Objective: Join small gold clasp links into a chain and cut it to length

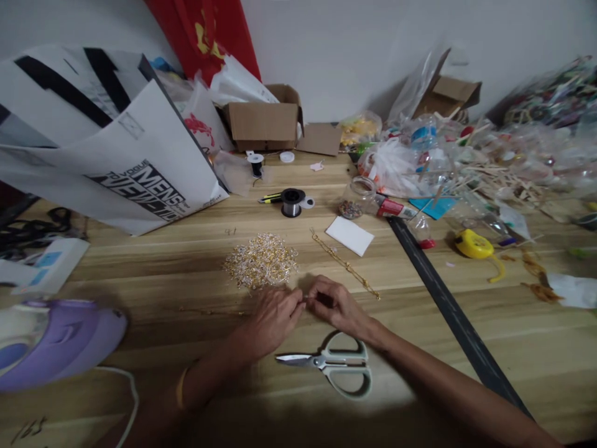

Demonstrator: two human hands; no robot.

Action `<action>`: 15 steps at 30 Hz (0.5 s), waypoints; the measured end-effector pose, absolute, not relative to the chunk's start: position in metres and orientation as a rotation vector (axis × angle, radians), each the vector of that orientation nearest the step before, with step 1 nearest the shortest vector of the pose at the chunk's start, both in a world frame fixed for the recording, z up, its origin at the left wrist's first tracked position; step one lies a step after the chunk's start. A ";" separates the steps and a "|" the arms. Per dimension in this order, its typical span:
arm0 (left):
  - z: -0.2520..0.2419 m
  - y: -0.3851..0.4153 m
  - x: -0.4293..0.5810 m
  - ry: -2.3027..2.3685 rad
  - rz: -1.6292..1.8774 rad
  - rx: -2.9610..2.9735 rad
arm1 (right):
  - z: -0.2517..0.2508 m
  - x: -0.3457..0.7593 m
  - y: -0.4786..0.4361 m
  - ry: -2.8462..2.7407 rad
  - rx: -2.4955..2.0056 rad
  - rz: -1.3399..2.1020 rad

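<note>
My left hand (276, 318) and my right hand (336, 305) meet fingertip to fingertip low over the wooden table. Both are closed in a pinch around something tiny, too small to name. Just beyond my left hand lies a pile of small gold and silver beads or jewellery findings (261, 260). A gold chain (345, 264) stretches diagonally beyond my right hand. Another thin gold chain (209, 311) runs out on the left, its near end partly hidden by my left hand. Scissors (326, 363) with pale handles rest below my hands, blades pointing left.
A white card (349, 236), wire spool (291, 203) and bead jar (355, 199) stand farther back. At right are a yellow tape measure (473, 244), a dark strip (448, 298) and cluttered plastic. A large paper bag (140, 168) and a purple appliance (69, 342) occupy the left.
</note>
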State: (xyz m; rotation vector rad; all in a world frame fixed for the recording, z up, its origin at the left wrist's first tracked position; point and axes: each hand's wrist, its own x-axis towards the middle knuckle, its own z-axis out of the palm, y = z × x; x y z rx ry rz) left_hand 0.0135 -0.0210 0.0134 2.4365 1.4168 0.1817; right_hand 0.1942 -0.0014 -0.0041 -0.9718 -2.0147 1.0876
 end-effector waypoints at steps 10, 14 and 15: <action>0.010 -0.054 0.008 1.322 -0.107 2.553 | -0.011 0.197 -0.015 -2.076 -0.888 1.009; 0.013 -0.053 0.005 1.285 0.062 2.581 | -0.010 0.197 -0.014 -2.081 -0.853 1.000; 0.015 -0.051 0.002 1.293 0.112 2.583 | -0.011 0.197 -0.014 -2.078 -0.847 0.996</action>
